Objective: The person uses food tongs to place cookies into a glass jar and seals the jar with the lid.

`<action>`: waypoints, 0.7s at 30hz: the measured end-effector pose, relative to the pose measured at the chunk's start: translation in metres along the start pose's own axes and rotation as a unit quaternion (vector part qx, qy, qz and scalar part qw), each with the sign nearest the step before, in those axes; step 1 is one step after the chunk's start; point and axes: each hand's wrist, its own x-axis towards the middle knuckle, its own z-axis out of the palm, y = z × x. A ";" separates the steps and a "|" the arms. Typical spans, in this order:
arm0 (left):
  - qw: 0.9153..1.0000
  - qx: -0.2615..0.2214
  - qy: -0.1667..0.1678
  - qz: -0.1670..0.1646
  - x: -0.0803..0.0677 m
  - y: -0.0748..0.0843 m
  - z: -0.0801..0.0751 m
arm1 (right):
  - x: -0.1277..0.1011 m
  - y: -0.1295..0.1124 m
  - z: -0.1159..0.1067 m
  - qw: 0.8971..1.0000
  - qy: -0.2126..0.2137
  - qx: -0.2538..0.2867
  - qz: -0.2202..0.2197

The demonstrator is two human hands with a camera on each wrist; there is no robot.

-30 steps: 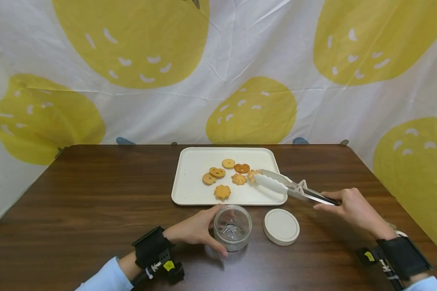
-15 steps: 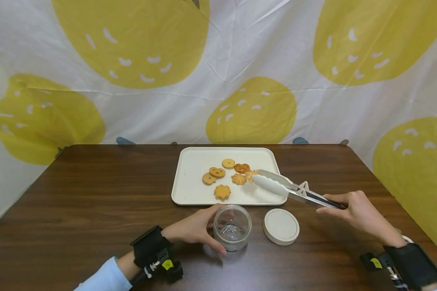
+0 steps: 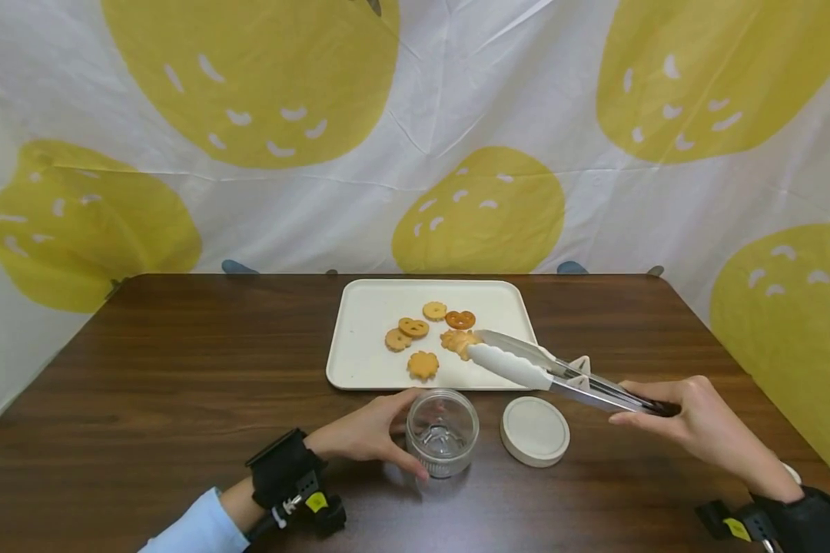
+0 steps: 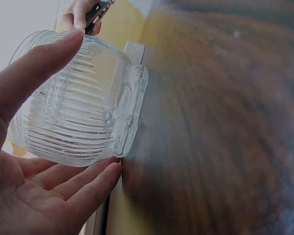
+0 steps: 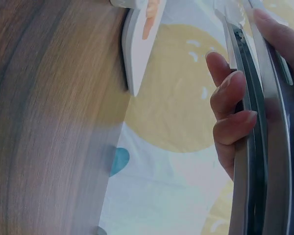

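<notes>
Right hand (image 3: 698, 418) grasps the handle end of the tongs (image 3: 546, 369), fingers (image 5: 230, 105) curled round the two metal arms and squeezing them nearly together. The tongs' white tips clasp a cookie (image 3: 459, 341) over the right part of the cream tray (image 3: 366, 361), just beside a loose group of five more cookies (image 3: 415, 329). Left hand (image 3: 366, 434) cups the ribbed glass jar (image 3: 442, 432), thumb and fingers wrapped round its side (the left wrist view shows the palm close behind the glass). The jar stands open on the dark wooden table (image 3: 180, 369), just in front of the tray; its white lid (image 3: 534, 430) lies flat just to its right.

Risks, as judged: the cookie is held only at the very tips, so a slackened squeeze, or a knock against the tray's raised rim or the jar's mouth, could drop or crack it. Too hard a squeeze could snap it.

Orientation: the tongs' long axis runs from the right hand at the near right up to the far left, tips pointing toward the tray's middle and sloping slightly downward.
</notes>
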 end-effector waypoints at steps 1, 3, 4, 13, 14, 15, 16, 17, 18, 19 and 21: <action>1.000 0.003 0.001 -0.002 0.000 0.000 0.000 | -0.001 -0.001 0.000 1.000 -0.002 0.005 0.000; 1.000 0.002 0.002 -0.004 0.000 0.001 0.000 | -0.003 -0.002 -0.001 1.000 -0.007 0.013 0.000; 1.000 0.000 0.002 -0.006 0.000 0.001 0.000 | -0.004 -0.002 -0.002 1.000 -0.010 0.019 -0.002; 1.000 -0.025 -0.001 -0.010 -0.001 0.000 0.001 | -0.012 -0.008 -0.007 0.998 -0.052 0.040 -0.021; 0.999 -0.031 -0.003 -0.011 0.000 0.001 0.001 | -0.013 -0.008 -0.008 0.997 -0.056 0.045 -0.025; 0.999 -0.032 -0.005 -0.013 0.000 0.001 0.000 | -0.013 -0.009 -0.007 0.997 -0.059 0.049 -0.028; 0.999 -0.030 -0.005 -0.016 -0.001 0.001 0.000 | -0.013 -0.010 -0.007 0.996 -0.061 0.057 -0.032; 0.999 -0.030 -0.005 -0.019 0.000 0.002 0.000 | -0.014 -0.010 -0.007 0.995 -0.063 0.065 -0.038; 1.000 -0.022 -0.002 -0.022 -0.001 0.002 0.000 | -0.014 -0.011 -0.006 0.995 -0.063 0.070 -0.046; 0.999 -0.020 -0.001 -0.026 -0.001 0.002 0.000 | -0.014 -0.011 -0.005 0.994 -0.064 0.078 -0.052; 0.999 -0.008 0.001 -0.032 -0.001 0.003 0.001 | -0.014 -0.011 -0.004 0.992 -0.065 0.091 -0.065</action>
